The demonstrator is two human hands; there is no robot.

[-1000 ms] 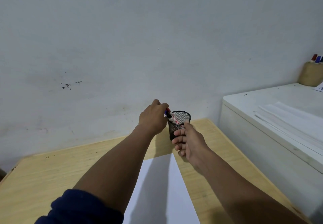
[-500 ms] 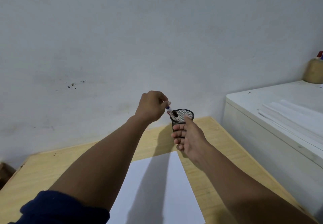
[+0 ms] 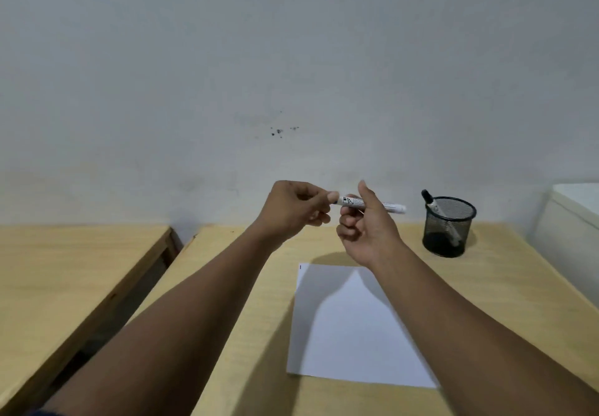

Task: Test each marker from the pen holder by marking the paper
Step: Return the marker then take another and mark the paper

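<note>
A white marker (image 3: pixel 372 204) lies level in the air above the table, held by both hands. My left hand (image 3: pixel 296 208) pinches its left end, where the cap sits hidden in my fingers. My right hand (image 3: pixel 368 226) grips the barrel in the middle. Below them a white sheet of paper (image 3: pixel 350 328) lies flat on the wooden table, with one small dark mark at its far left corner. The black mesh pen holder (image 3: pixel 449 226) stands to the right of my hands, with one black-capped marker (image 3: pixel 431 203) leaning in it.
A second wooden table (image 3: pixel 64 269) stands to the left, across a narrow gap. A white cabinet (image 3: pixel 570 217) borders the table on the right. The grey wall rises right behind both tables.
The marker has come out of the pen holder. Both hands moved left, away from the holder, and now hold the marker level above the paper. The view has swung left.
</note>
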